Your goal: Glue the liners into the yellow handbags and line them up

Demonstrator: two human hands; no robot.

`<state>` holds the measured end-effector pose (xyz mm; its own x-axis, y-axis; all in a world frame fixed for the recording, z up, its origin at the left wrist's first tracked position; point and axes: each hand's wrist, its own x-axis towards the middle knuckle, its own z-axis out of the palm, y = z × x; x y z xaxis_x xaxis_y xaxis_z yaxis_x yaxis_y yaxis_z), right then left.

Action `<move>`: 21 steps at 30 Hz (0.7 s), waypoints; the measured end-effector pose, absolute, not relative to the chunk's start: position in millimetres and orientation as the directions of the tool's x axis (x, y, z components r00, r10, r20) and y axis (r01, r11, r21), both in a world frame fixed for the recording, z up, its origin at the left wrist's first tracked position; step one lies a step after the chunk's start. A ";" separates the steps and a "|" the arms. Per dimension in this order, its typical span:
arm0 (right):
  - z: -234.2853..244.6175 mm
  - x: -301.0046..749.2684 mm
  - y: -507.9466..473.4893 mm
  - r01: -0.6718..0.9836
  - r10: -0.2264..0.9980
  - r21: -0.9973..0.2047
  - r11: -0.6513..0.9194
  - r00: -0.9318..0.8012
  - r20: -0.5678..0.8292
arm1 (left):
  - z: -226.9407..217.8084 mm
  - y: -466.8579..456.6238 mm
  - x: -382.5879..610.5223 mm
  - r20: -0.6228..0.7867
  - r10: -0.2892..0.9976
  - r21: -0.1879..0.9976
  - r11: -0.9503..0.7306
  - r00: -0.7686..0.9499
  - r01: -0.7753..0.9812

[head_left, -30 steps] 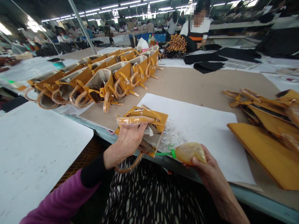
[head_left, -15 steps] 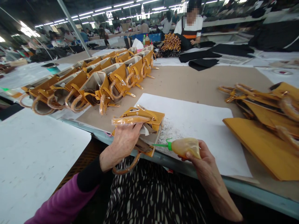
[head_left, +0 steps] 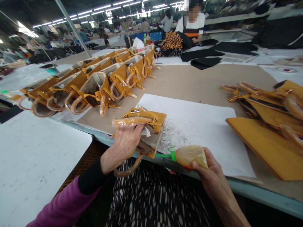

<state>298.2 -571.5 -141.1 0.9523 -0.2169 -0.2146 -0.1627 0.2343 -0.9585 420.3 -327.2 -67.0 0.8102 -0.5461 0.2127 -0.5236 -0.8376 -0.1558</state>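
Note:
A mustard-yellow handbag (head_left: 159, 119) lies tilted at the table's front edge, its open side toward me. My left hand (head_left: 126, 138) is closed on it near a plastic-wrapped handle (head_left: 131, 121), with the fingers partly hidden inside the bag. A second wrapped handle (head_left: 129, 171) hangs over the edge. In my right hand (head_left: 208, 167) is a soft squeeze bottle (head_left: 190, 155) of yellowish liquid with a green nozzle. The nozzle tip is at the near corner of the bag's edge; whether it touches, I cannot tell.
Rows of similar yellow handbags (head_left: 94, 85) stand at the left. Flat yellow bag pieces (head_left: 265, 142) are stacked at the right. A stained white sheet (head_left: 201, 123) lies on the brown table covering (head_left: 189, 82). Across the table a person (head_left: 193, 25) sits beside bundled straps (head_left: 172, 43) and black pieces.
The bottle in my right hand has moved toward me, its nozzle tip sliding down along the bag's edge to the near corner. My left hand and the bag have stayed nearly still.

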 end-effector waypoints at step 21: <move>-146.0 355.6 -569.8 -0.014 -0.424 -0.967 -0.254 0.900 0.098 | -54.2 -331.0 427.4 0.212 -0.554 -0.141 -0.833 0.806 -0.535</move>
<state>355.6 -569.8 -146.0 0.9002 -0.4242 0.0983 -0.0143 -0.2543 -0.9670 427.4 -331.0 -54.2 0.8055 -0.5535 0.2115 -0.5353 -0.8328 -0.1410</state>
